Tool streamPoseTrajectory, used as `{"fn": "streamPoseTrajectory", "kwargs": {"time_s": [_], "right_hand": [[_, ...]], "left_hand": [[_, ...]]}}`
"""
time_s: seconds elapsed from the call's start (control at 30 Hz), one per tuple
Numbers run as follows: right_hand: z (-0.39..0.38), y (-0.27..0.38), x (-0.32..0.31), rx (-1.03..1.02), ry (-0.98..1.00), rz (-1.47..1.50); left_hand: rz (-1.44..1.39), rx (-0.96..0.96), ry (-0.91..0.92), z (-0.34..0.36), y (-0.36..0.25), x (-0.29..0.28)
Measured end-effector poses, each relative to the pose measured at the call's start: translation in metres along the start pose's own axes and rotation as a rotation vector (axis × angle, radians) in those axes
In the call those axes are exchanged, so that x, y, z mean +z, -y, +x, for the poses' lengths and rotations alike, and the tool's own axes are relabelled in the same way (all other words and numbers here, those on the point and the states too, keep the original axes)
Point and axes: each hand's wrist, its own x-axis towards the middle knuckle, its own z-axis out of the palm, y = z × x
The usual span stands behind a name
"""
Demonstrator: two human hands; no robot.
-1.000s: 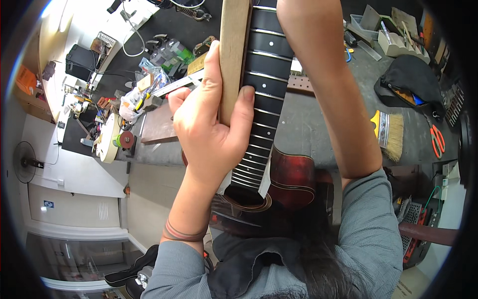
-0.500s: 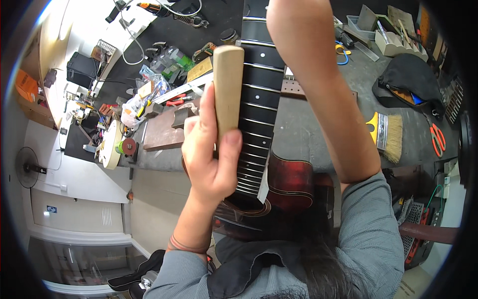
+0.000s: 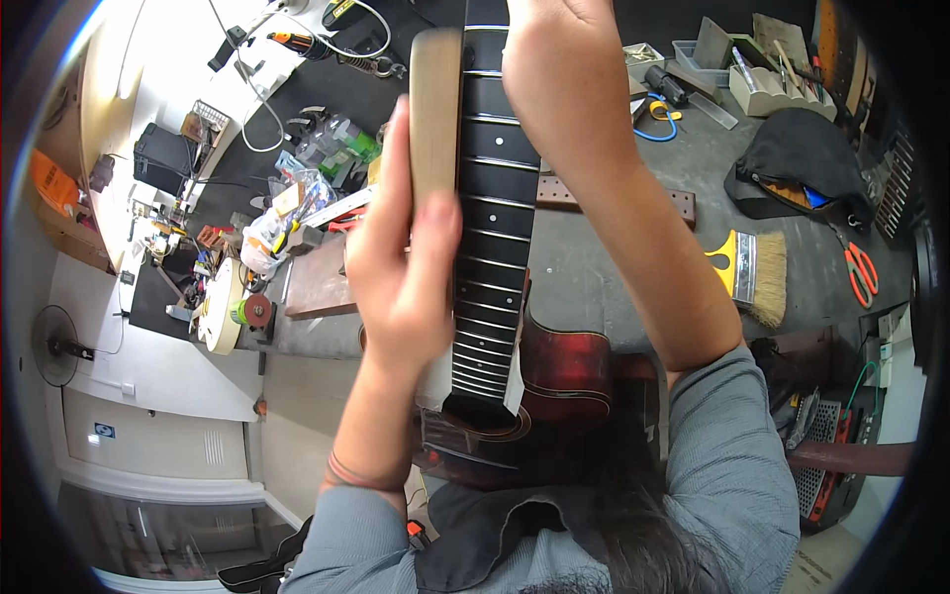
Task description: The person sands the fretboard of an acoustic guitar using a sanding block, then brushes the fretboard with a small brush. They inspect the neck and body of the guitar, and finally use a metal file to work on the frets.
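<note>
Head cam: L hand holds wood blk; blue sign illegible.

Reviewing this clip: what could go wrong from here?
1. The left hand holds a wooden block close beside the fretboard; a slip might knock the metal frets.
2. The red guitar body looks bare beyond the white strip at the fretboard's end, so a dropped block could dent it.
3. The right forearm is close to the yellow brush and might nudge it.
</note>
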Motion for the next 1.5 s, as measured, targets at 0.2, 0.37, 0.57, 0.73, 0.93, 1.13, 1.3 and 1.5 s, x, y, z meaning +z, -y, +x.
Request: {"fn": "streamPoseTrajectory", "kwargs": {"time_s": [0.2,0.37,0.57,0.73,0.93,1.13,1.3,1.5], "right_hand": [[0.006,0.012,-0.007,0.151,0.026,-0.008],[0.000,0.017,-0.001,0.066,0.012,-0.065],[0.005,0.029,-0.010,0.171,0.050,0.056],[-0.002,0.009,0.002,-0.036,-0.007,0.012],[0.005,0.013,-0.003,0.097,-0.014,0.068],[0.003,0.031,-0.010,0.089,-0.007,0.086],[-0.005,0.033,0.000,0.114,-0.018,0.098],[0.000,0.009,0.000,-0.002,-0.045,-0.007]], "left_hand": [[0.075,0.039,-0.012,0.036,0.006,0.010],[-0.102,-0.067,-0.041,-0.018,-0.009,0.005],[-0.034,0.026,-0.005,0.057,-0.003,0.017],[-0.101,-0.078,0.033,-0.026,-0.008,-0.004],[0.173,0.026,0.019,0.047,-0.006,0.012],[0.108,0.046,0.065,-0.022,0.005,-0.013],[0.154,0.061,0.022,0.017,0.004,-0.002],[0.514,0.171,0.074,-0.035,0.013,-0.028]]}}
